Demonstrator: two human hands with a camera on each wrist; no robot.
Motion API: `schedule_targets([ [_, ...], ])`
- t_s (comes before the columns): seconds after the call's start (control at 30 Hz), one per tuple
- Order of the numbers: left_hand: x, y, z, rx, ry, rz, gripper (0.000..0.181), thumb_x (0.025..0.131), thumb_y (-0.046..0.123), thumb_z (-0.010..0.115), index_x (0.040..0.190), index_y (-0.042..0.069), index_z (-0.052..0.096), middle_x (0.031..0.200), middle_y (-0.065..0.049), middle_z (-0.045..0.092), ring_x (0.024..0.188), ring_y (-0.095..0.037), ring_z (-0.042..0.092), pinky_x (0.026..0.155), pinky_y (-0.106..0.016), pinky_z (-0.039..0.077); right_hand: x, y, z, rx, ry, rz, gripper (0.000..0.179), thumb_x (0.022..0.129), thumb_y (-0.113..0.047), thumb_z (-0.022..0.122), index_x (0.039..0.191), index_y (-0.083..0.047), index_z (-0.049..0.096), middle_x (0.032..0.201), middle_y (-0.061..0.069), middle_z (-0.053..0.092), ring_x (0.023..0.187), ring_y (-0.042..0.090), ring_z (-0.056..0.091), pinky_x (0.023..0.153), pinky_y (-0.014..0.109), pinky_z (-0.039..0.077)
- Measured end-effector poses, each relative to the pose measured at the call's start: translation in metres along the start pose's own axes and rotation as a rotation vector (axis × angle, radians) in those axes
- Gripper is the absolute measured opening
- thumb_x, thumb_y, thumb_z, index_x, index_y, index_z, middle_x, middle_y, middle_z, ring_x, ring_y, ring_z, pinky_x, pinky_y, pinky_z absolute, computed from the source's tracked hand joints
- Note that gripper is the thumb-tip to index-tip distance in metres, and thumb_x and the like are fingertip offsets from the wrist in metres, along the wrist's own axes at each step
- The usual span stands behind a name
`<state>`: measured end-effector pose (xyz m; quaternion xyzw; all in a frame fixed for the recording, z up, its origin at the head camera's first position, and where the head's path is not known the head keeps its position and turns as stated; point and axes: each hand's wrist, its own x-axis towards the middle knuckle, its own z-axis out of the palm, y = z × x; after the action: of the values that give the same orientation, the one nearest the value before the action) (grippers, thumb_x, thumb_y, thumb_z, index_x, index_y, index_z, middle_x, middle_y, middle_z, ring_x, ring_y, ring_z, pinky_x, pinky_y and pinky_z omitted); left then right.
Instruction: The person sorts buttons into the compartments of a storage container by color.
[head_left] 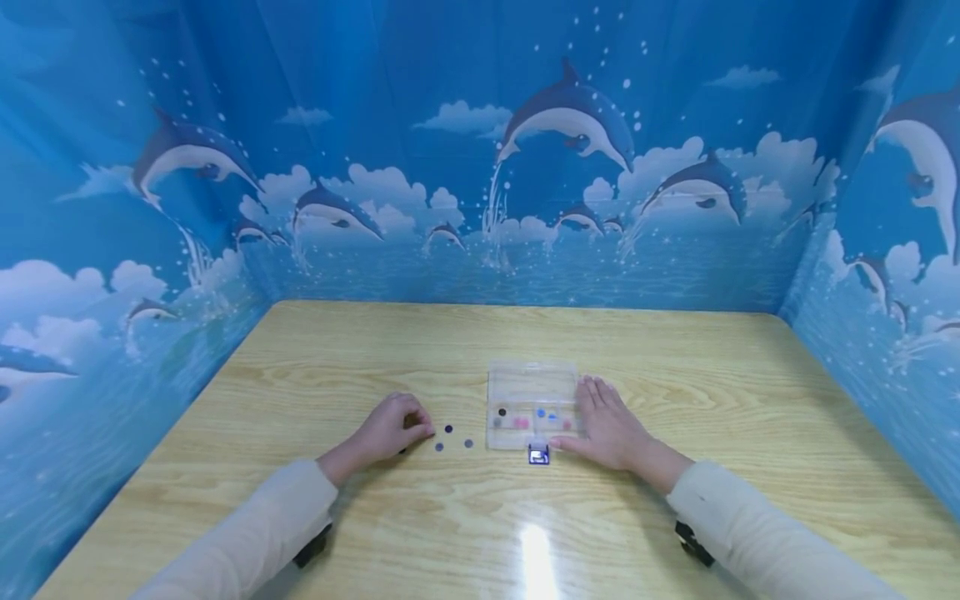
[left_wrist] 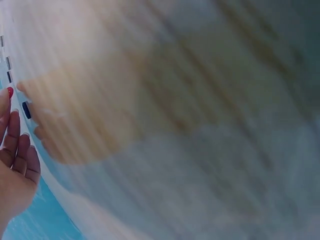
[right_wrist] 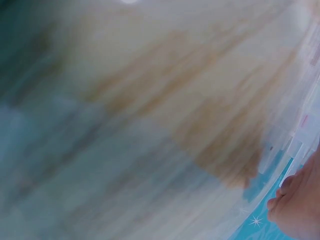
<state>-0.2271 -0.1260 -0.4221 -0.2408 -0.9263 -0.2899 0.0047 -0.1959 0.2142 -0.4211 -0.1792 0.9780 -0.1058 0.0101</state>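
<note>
My left hand (head_left: 393, 427) is on the table, left of several small dark and grey discs (head_left: 448, 428). In the left wrist view, its fingertips pinch a small red round piece (left_wrist: 10, 92), probably a button. A dark disc (left_wrist: 26, 110) lies close to those fingers. A clear plastic box (head_left: 532, 383) lies open to the right, its compartments holding small black, pink and blue pieces (head_left: 521, 423). My right hand (head_left: 611, 429) rests along the box's right side, fingers straight and thumb near its front edge. In the right wrist view, that hand (right_wrist: 297, 200) shows only partly.
A small blue-and-white tag (head_left: 538, 454) sits at the box's front edge. The wood-grain table (head_left: 375, 350) is bordered by a blue dolphin curtain (head_left: 420, 250) behind and on both sides. Glare marks the table's front.
</note>
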Motion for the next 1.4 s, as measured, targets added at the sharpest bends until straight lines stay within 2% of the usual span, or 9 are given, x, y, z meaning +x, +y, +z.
schedule_targets([
  [0.2, 0.003, 0.001, 0.0, -0.043, 0.003, -0.015, 0.006, 0.082, 0.014, 0.067, 0.079, 0.01, 0.067, 0.075, 0.004, 0.061, 0.075, -0.007, 0.049, 0.071, -0.022, 0.041, 0.0, 0.0, 0.0, 0.001, 0.007, -0.004, 0.097, 0.086, -0.06, 0.048, 0.138, 0.016, 0.021, 0.146, 0.035, 0.019, 0.137, 0.048, 0.017, 0.113, 0.054, 0.016],
  [0.63, 0.006, 0.006, 0.002, -0.091, 0.014, 0.026, 0.008, 0.081, 0.014, 0.067, 0.079, 0.007, 0.067, 0.078, 0.001, 0.064, 0.077, -0.01, 0.053, 0.078, -0.026, 0.042, 0.001, 0.001, 0.0, -0.001, 0.006, -0.003, 0.097, 0.086, -0.061, 0.048, 0.138, 0.016, 0.021, 0.146, 0.035, 0.019, 0.137, 0.047, 0.017, 0.113, 0.054, 0.016],
  [0.87, 0.008, 0.007, 0.004, -0.12, 0.019, 0.017, 0.007, 0.082, 0.012, 0.067, 0.081, 0.005, 0.067, 0.079, -0.001, 0.064, 0.077, -0.01, 0.053, 0.075, -0.025, 0.044, 0.001, 0.001, 0.002, -0.008, 0.009, -0.007, 0.097, 0.085, -0.061, 0.048, 0.138, 0.016, 0.021, 0.146, 0.035, 0.018, 0.137, 0.047, 0.017, 0.113, 0.053, 0.015],
  [1.1, 0.011, 0.008, 0.006, -0.133, 0.033, 0.059, 0.004, 0.083, 0.007, 0.065, 0.081, 0.004, 0.067, 0.079, -0.005, 0.065, 0.076, -0.013, 0.057, 0.074, -0.025, 0.048, 0.001, 0.002, 0.004, -0.003, 0.007, -0.002, 0.097, 0.085, -0.061, 0.048, 0.139, 0.015, 0.021, 0.146, 0.034, 0.018, 0.137, 0.047, 0.017, 0.113, 0.053, 0.015],
  [1.23, 0.012, 0.01, 0.007, -0.152, 0.036, 0.043, 0.004, 0.082, 0.007, 0.065, 0.08, 0.004, 0.067, 0.079, -0.005, 0.065, 0.075, -0.012, 0.056, 0.072, -0.023, 0.047, 0.001, 0.001, 0.003, -0.002, 0.004, 0.002, 0.098, 0.085, -0.061, 0.048, 0.139, 0.015, 0.02, 0.147, 0.034, 0.018, 0.138, 0.046, 0.016, 0.113, 0.053, 0.015],
  [1.4, 0.014, 0.014, 0.007, -0.169, 0.024, -0.015, 0.004, 0.083, 0.008, 0.065, 0.08, 0.006, 0.066, 0.079, -0.003, 0.064, 0.076, -0.011, 0.055, 0.071, -0.022, 0.047, 0.001, 0.001, 0.002, -0.009, 0.007, -0.005, 0.097, 0.086, -0.061, 0.048, 0.139, 0.016, 0.02, 0.146, 0.035, 0.018, 0.137, 0.047, 0.016, 0.113, 0.054, 0.015],
])
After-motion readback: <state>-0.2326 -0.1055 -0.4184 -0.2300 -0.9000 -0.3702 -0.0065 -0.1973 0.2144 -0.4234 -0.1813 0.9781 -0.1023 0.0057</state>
